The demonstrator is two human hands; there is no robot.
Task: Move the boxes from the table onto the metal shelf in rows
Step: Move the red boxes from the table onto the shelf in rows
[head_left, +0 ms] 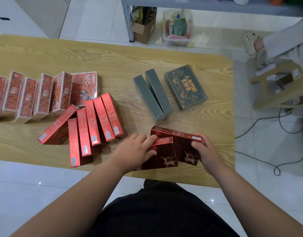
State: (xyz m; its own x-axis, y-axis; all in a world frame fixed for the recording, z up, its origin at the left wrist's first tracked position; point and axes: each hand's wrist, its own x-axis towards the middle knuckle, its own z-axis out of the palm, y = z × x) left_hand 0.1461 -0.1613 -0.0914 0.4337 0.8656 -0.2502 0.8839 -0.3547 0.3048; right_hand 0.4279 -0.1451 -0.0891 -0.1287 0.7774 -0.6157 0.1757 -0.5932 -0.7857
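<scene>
Upright, two dark red boxes [173,151] in both hands

Off to the side: a cardboard box [143,29] and clear plastic bin [179,38] under the rack, wooden stool [280,93], black cables [267,130] on the tiles.

Eight red boxes [96,124], seven orange boxes [44,94], three dark boxes [185,86].

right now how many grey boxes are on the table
2. One grey box stands on edge at the table's middle right, the second pressed against its right side, left of the dark patterned box. None seems hidden.
</scene>
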